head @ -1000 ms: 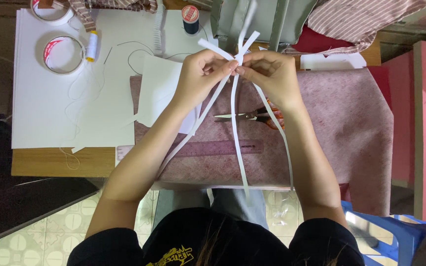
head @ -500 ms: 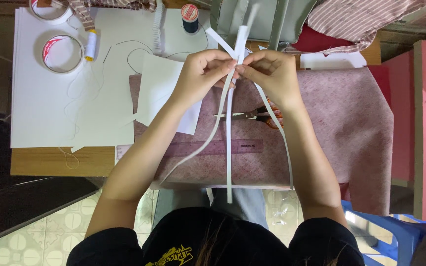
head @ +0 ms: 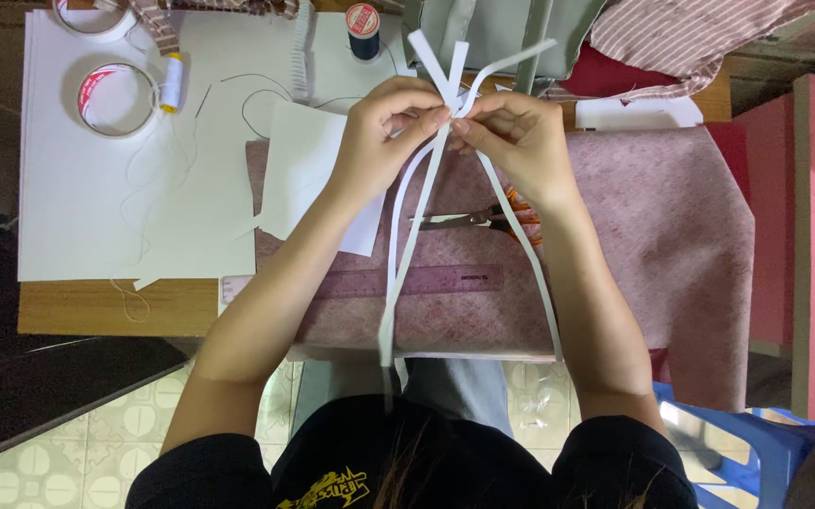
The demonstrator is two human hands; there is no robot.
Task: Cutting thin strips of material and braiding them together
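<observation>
You are pinching white paper strips (head: 407, 264) together with both hands at upper centre of the frame.

Nearest you, the strips' loose ends are hanging down past the table edge toward your lap, crossing a ruler (head: 407, 281) that is lying on pink patterned paper (head: 652, 236). Higher up, your left hand (head: 384, 141) and right hand (head: 521, 141) are both closing fingertips on the strips where they cross, with scissors (head: 473, 220) lying beneath. Farther off, tape rolls (head: 114, 99) and a thread spool (head: 362, 19) are sitting at upper left.
</observation>
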